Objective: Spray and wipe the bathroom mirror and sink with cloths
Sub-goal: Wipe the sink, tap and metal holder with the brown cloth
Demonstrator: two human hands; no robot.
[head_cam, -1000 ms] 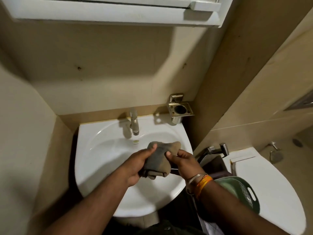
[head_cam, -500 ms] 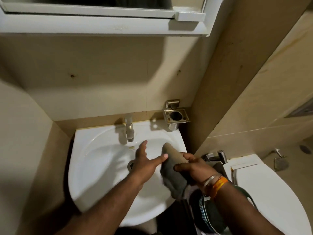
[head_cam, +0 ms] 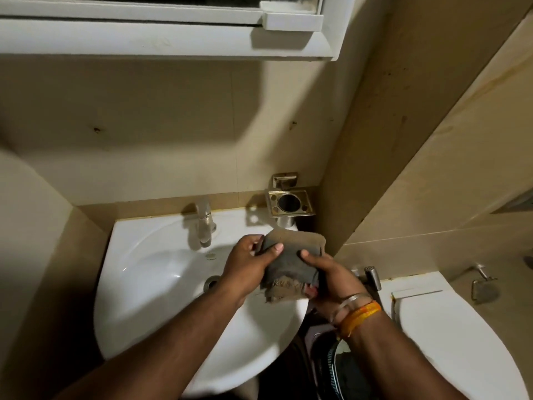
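A folded grey-brown cloth [head_cam: 291, 261] is held over the right side of the white sink [head_cam: 144, 284]. My left hand [head_cam: 248, 265] grips its left edge, thumb on the front. My right hand [head_cam: 331, 277] holds the right and lower part, thumb pressed on the cloth. The chrome tap [head_cam: 203, 223] stands at the back of the basin, and the drain [head_cam: 212, 282] shows just left of my left wrist. The bottom edge of the white-framed mirror cabinet [head_cam: 161, 39] runs along the top of the view.
A metal tumbler holder [head_cam: 290, 204] is fixed to the wall behind the cloth. The white toilet [head_cam: 450, 342] stands at the right, with a hand-spray fitting [head_cam: 372, 277] beside it. A dark basket [head_cam: 346, 370] sits below my right forearm. Tiled walls close in on both sides.
My left hand, which was open and apart from the cloth half a second ago, has taken hold of its left edge again. The cloth has risen and the view has tilted slightly up.
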